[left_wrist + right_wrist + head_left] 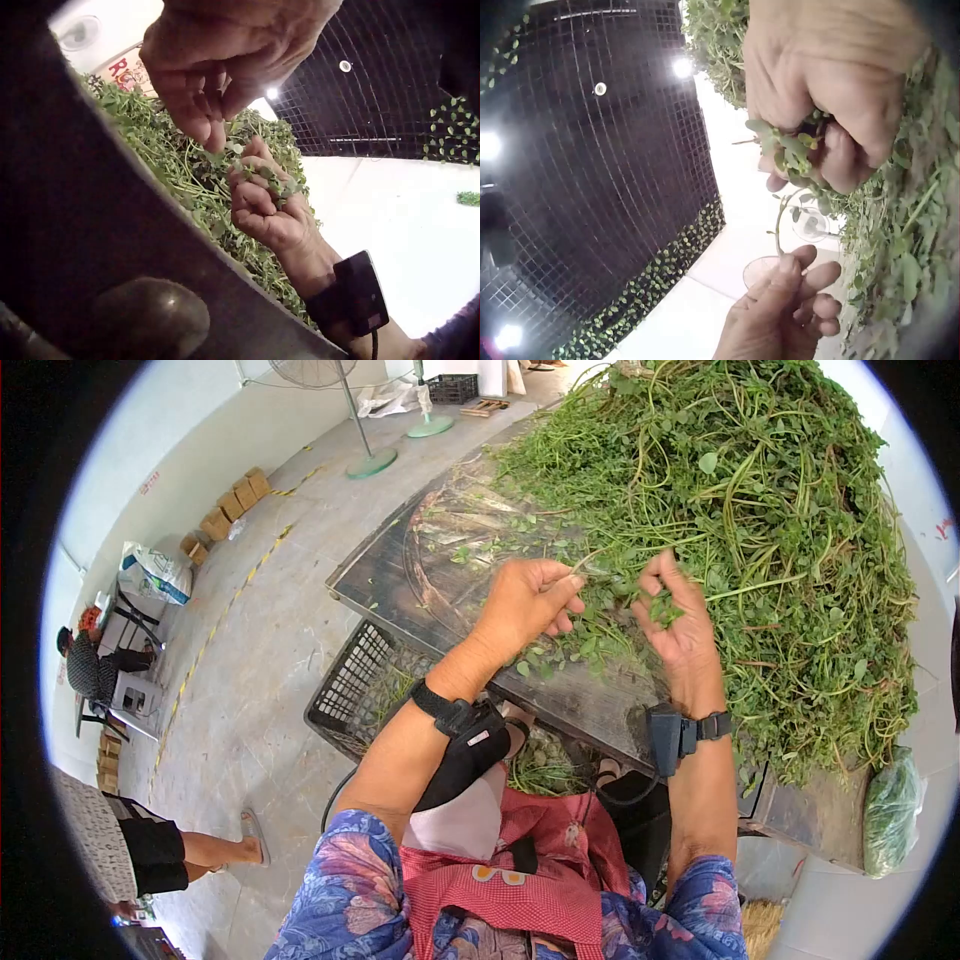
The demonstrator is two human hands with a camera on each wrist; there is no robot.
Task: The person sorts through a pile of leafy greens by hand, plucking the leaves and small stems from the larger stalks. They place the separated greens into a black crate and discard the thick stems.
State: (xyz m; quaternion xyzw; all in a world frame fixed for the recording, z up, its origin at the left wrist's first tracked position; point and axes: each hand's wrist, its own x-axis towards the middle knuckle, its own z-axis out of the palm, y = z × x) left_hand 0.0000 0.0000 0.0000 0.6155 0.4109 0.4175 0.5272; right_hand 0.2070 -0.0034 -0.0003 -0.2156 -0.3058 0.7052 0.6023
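Note:
Over the table's near edge, my left hand (525, 605) pinches a thin pale-green stem (779, 229) between thumb and forefinger. To its right, my right hand (684, 622) has its fingers curled round a small leafy sprig (791, 156), whose round leaves stick out of the fist. The hands are a short way apart, with the stem's upper end curving towards the right hand in the right wrist view. Beyond them rises a big heap of leafy green stems (770, 510). Loose leaves and short sprigs (590, 645) lie on the dark wooden table (385, 565) beneath the hands.
Below the table's left edge stands a black plastic crate (345, 695) with some greens in it. More greens (543, 765) lie under the table by my feet. A filled plastic bag (893, 815) sits at the right corner. Two other people are off to the left.

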